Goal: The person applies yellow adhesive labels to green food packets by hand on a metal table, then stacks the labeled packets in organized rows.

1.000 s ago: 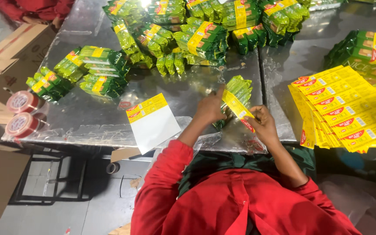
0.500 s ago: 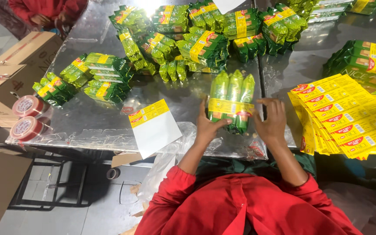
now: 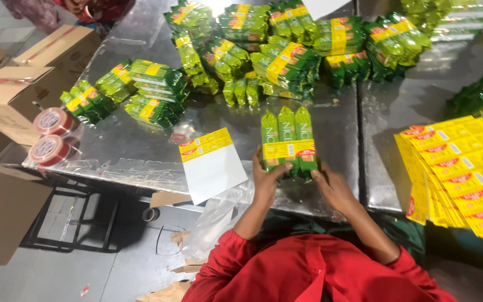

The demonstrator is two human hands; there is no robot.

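Note:
A bundle of three green packets bound by a yellow band lies flat on the metal table right in front of me. My left hand grips its lower left end, fingers curled over the band. My right hand touches its lower right end, fingers against the packets. A loose white sheet with a yellow strip lies just left of my left hand.
Piles of banded green packet bundles fill the far table, more at left. A fanned stack of yellow labels lies right. Two tape rolls and cardboard boxes stand left. Another person's red sleeve shows top left.
A second ago I held the bundle raised and tilted with a band around it. It has since been laid flat on the table, and both hands now press its near end.

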